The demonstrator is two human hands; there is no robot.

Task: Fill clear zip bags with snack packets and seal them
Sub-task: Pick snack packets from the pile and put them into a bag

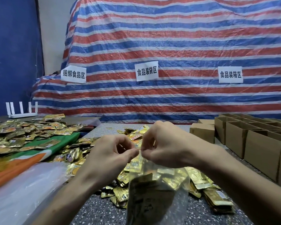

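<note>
Two hands: a person's left hand (113,153) and right hand (159,143) meet at mid-frame, each pinching the top edge of a clear zip bag (173,207) between thumb and curled fingers.
Bag: held up above the speckled counter (96,208), it hangs from the pinch toward the viewer, its body crowded with gold snack packets (152,169).
Seal: whether the zip strip is closed cannot be told from here.
Loose packets (75,153): a heap lies on the counter beneath and beyond the hands, spreading left over a green and orange cloth (58,143).
Near left: pale clear plastic sheeting (23,192) lies beside the left forearm.
Right side: open cardboard boxes (258,143) stand in rows along the counter.
Backdrop: a red, white and blue striped tarp (169,46) carries three white paper signs (146,72) printed in Chinese characters.
Far left: a white router (22,115) with upright antennas sits behind the packets, against a blue wall (11,54).
</note>
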